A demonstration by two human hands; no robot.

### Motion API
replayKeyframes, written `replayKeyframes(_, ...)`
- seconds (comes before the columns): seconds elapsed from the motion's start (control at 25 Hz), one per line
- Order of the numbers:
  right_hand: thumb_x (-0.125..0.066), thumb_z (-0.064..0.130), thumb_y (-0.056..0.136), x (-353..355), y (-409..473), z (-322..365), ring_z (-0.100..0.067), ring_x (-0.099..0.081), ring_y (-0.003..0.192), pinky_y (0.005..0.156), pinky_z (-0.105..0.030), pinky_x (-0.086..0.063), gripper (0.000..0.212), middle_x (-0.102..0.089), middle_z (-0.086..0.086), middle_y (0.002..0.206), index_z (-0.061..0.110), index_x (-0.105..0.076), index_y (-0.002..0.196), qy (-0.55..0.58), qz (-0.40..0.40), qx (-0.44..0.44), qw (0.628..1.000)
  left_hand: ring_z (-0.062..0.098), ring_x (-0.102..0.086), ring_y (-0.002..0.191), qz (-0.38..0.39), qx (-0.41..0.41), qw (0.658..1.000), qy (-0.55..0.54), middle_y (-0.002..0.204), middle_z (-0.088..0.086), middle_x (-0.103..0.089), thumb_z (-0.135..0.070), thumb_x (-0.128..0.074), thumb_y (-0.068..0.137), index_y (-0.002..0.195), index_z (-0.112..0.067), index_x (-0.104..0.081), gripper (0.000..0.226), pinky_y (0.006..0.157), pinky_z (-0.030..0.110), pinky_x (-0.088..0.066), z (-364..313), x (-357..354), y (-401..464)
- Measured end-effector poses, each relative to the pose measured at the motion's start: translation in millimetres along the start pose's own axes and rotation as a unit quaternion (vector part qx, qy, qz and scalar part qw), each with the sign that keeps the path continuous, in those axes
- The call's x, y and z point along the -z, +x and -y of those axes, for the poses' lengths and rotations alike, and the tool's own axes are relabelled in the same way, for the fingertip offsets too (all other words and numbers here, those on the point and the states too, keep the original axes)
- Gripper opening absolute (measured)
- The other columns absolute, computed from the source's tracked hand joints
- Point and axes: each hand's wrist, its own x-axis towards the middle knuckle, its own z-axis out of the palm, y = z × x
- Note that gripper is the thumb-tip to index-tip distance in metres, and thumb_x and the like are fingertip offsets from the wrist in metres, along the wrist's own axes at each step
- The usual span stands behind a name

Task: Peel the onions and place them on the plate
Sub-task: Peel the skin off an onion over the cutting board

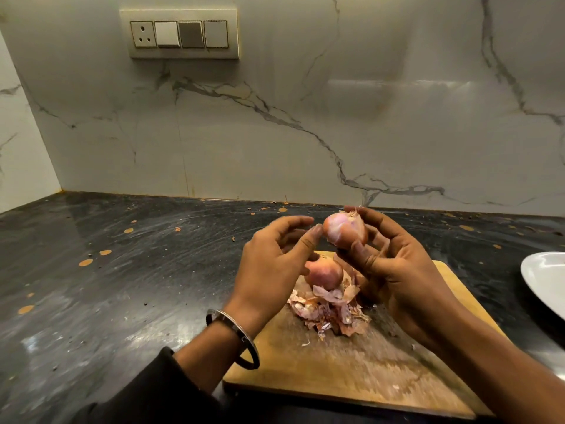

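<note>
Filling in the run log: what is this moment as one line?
right hand: holds onion | left hand: open beside it | second onion, peels: on board | plate: right edge

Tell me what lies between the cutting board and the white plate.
Nothing: in the head view only bare dark countertop separates the cutting board from the plate.

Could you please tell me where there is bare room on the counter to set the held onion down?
Bare countertop lies left of the cutting board, and also between the board and the plate. The board's near half is mostly free. Its far half is crowded with peels and a second onion.
</note>
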Motion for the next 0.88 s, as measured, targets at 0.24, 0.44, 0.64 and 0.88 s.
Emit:
replayKeyframes(0.24,-0.079,0.016,0.07,-2,-6,1,-0.021,-0.072,0.107,0.08,-0.035,-0.061,0.057,-0.072,0.005,0.121,0.028,-0.068,0.124,-0.077,0.032,0.047,0.995,0.018,-0.075,0.078,0.026,0.028,0.997,-0.064,0.092,0.003,-0.077,-0.016,-0.062,0.092,0.11,-0.012,-0.071,0.021,0.062,0.024,-0.059,2,1,-1)
replayKeyframes(0.44,-0.079,0.014,0.076,-7,-11,0,-0.02,-0.077,0.086,0.063,-0.023,-0.059,0.055,-0.076,-0.004,0.109,0.025,-0.066,0.128,-0.151,0.032,0.084,0.984,0.006,-0.073,0.076,0.021,-0.059,0.993,0.103,0.089,-0.006,-0.076,-0.016,-0.057,0.098,0.114,-0.02,-0.072,0.022,0.068,0.032,-0.062,4,-3,-3)
replayKeyframes(0.64,-0.085,0.016,0.067,-12,-13,2,-0.007,-0.071,0.1,0.078,-0.021,-0.059,0.062,-0.07,0.004,0.117,0.019,-0.067,0.126,-0.267,0.004,0.162,0.95,0.004,-0.069,0.068,-0.013,-0.098,0.974,0.204,0.076,-0.008,-0.073,-0.019,-0.056,0.098,0.102,-0.021,-0.076,0.02,0.061,0.034,-0.06,7,-4,-5)
replayKeyframes(0.88,-0.085,0.016,0.067,-12,-13,0,-0.008,-0.069,0.107,0.083,-0.024,-0.059,0.061,-0.068,0.006,0.118,0.017,-0.068,0.125,-0.271,0.007,0.182,0.945,0.001,-0.068,0.061,-0.037,-0.101,0.978,0.181,0.067,-0.01,-0.071,-0.014,-0.061,0.092,0.091,-0.02,-0.077,0.018,0.056,0.027,-0.059,4,-2,-4)
